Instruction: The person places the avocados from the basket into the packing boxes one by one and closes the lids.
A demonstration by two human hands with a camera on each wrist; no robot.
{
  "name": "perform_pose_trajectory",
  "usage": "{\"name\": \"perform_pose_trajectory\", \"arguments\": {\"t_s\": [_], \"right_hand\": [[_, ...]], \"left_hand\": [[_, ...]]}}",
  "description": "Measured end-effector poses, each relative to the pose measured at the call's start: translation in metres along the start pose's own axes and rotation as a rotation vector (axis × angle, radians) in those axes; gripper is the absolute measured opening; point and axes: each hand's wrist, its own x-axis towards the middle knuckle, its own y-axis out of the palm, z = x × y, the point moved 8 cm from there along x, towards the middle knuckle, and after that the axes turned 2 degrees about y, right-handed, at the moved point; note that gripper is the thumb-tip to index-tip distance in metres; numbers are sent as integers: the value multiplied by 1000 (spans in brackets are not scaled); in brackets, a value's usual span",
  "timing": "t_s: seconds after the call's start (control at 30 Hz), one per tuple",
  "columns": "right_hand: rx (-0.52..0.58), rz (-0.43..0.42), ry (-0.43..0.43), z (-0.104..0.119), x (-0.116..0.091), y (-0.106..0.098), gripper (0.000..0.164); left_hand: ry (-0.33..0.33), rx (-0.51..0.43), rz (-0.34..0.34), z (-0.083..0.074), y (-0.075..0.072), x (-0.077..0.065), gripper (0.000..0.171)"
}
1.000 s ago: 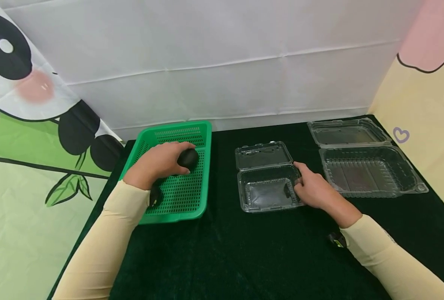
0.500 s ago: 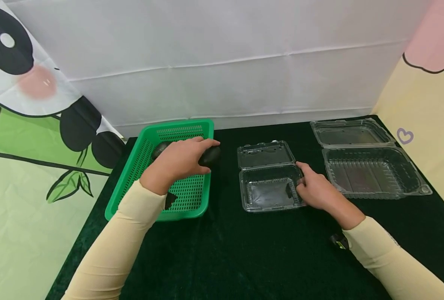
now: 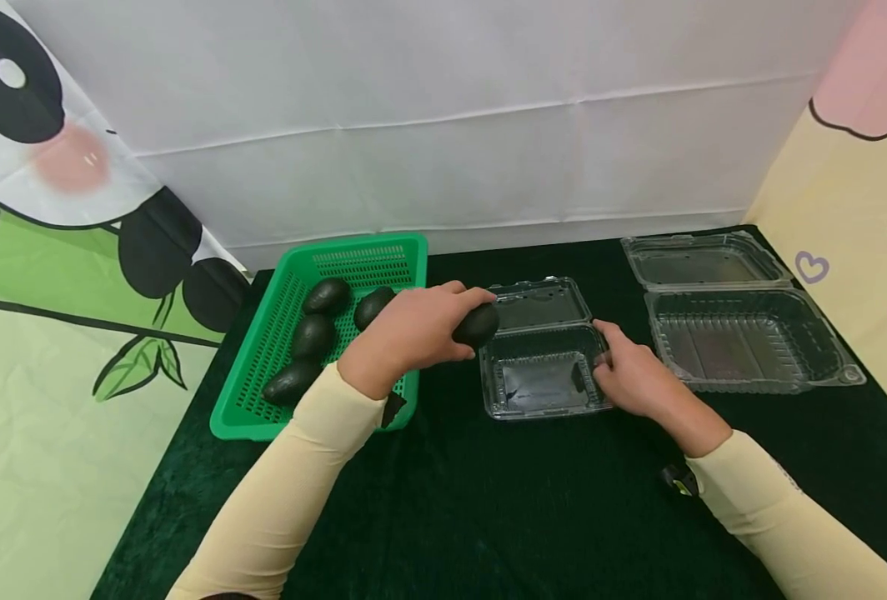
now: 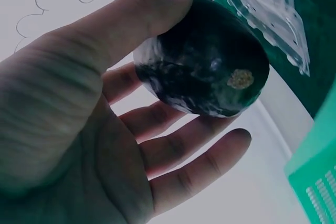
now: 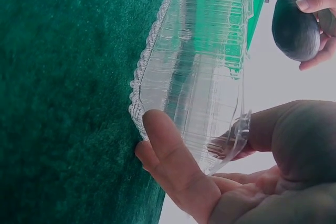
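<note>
My left hand (image 3: 417, 329) holds a dark avocado (image 3: 478, 326) between thumb and fingers, just left of the smaller clear clamshell container (image 3: 514, 368). The left wrist view shows the avocado (image 4: 210, 61) with its pale stem scar facing outward. On the right, my right hand (image 3: 633, 375) grips the container's side wall; in the right wrist view, the thumb is at the rim and the fingers lie along the outside of the clear wall (image 5: 205, 87). The container's lid is folded back, and no fruit shows inside.
A green plastic basket (image 3: 222, 423) stands on the left, with several avocados (image 3: 313, 337) in it. A larger clamshell container (image 3: 744, 342) lies with its lid folded back at the far right. Dark green cloth (image 3: 473, 500) covers the table; a white backdrop (image 3: 443, 167) hangs behind.
My left hand has carried the avocado out of the green basket and rightward to the smaller container, uncovering the avocados left in the basket. The right hand keeps its grip in place.
</note>
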Motion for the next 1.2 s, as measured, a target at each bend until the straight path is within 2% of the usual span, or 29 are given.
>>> {"name": "perform_pose_trajectory", "arguments": {"t_s": [0.23, 0.63, 0.9, 1.2], "right_hand": [[-9, 4, 0, 1, 0, 0, 74], [12, 14, 15, -1, 1, 1, 74], [13, 3, 12, -2, 0, 0, 74], [8, -1, 9, -1, -2, 0, 74]], "left_hand": [[21, 42, 20, -18, 12, 13, 71], [35, 114, 47, -42, 30, 23, 72], [5, 102, 45, -58, 42, 30, 65], [-17, 117, 81, -65, 63, 38, 64]]}}
